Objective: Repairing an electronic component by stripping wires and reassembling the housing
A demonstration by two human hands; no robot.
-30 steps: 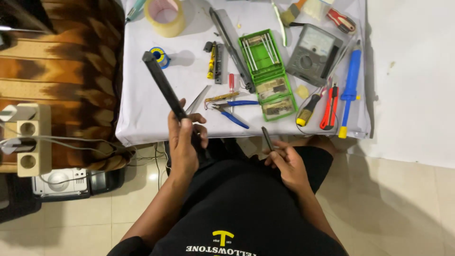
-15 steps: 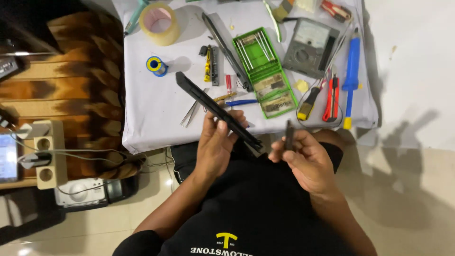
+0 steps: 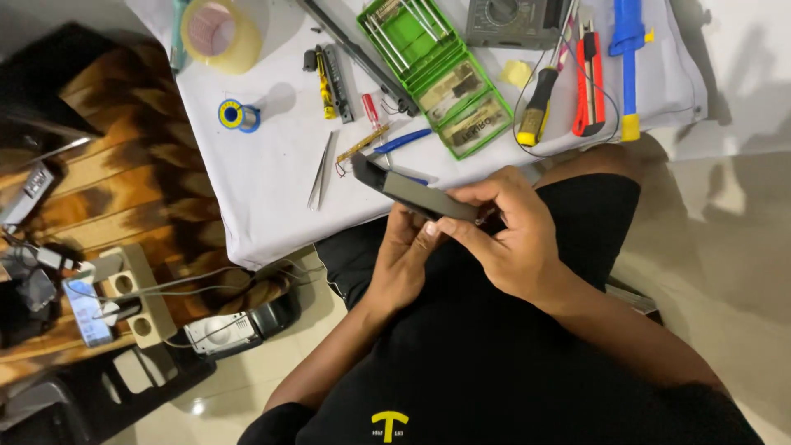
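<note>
A long, flat black device (image 3: 412, 194) lies tilted across my lap, its far end over the edge of the white cloth. My left hand (image 3: 404, 259) grips it from below, near the middle. My right hand (image 3: 507, 231) closes over its near end from above, and my fingers hide that end. Earlier my right hand held a thin dark tool; I cannot see it now under the fingers.
The white cloth (image 3: 272, 198) holds tweezers (image 3: 321, 171), a solder spool (image 3: 232, 114), a tape roll (image 3: 221, 33), a green parts box (image 3: 441, 74), a yellow-handled screwdriver (image 3: 537, 111), a red cutter (image 3: 590, 78) and a multimeter (image 3: 515, 21). A power strip (image 3: 132, 292) lies at the left.
The black device has come down from upright to nearly level over my lap. My right hand has moved left onto its near end. The camera has drawn closer.
</note>
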